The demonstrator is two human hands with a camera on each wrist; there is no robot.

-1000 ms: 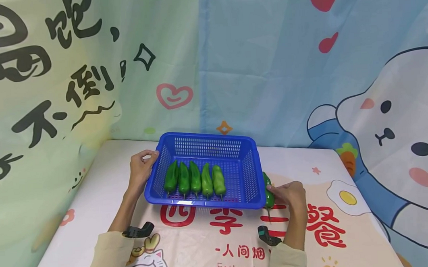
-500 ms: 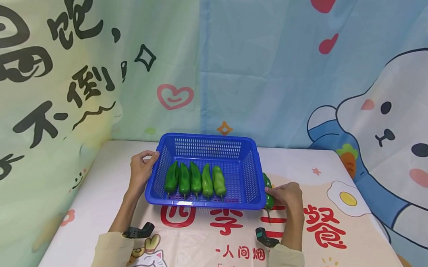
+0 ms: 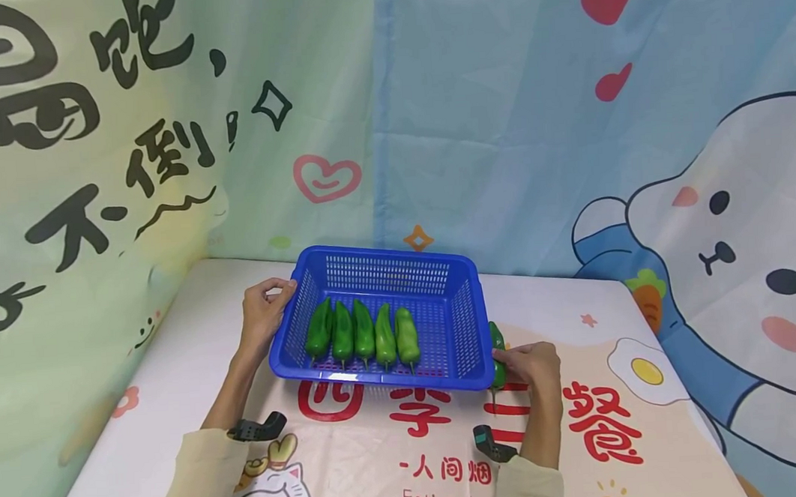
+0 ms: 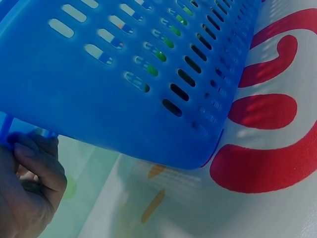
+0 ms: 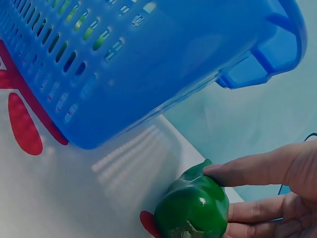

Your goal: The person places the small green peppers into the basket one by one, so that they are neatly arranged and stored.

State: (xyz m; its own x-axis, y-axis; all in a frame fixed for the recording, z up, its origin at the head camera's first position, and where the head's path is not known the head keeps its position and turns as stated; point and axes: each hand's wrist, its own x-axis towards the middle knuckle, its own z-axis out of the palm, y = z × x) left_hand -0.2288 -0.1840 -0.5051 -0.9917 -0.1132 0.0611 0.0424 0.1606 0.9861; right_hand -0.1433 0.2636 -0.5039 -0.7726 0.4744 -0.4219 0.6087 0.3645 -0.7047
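Observation:
In the head view a blue plastic basket (image 3: pixel 385 383) with slotted walls stands on the table. Several green peppers (image 3: pixel 363 333) lie side by side in its left and middle part, stems toward me. At the left end, my left hand (image 3: pixel 261 313) grips the basket's rim; the left wrist view shows curled fingers (image 4: pixel 42 166) at its handle. Just outside the right wall, my right hand (image 3: pixel 537 363) pinches another green pepper (image 3: pixel 496 336), partly hidden behind the rim. In the right wrist view this pepper (image 5: pixel 193 206) sits between the thumb and fingers, stem end toward the camera, below the basket's handle.
A printed cloth (image 3: pixel 355 461) with red characters and a cartoon cat covers the table (image 3: pixel 202 326). Behind rises a decorated fabric backdrop (image 3: pixel 461 162). The basket's inner floor (image 3: pixel 435 336) shows at the right of the pepper row.
My right hand has shifted slightly left with the pepper, whose stem has swung a little left. The left hand, the basket and the peppers inside stay put.

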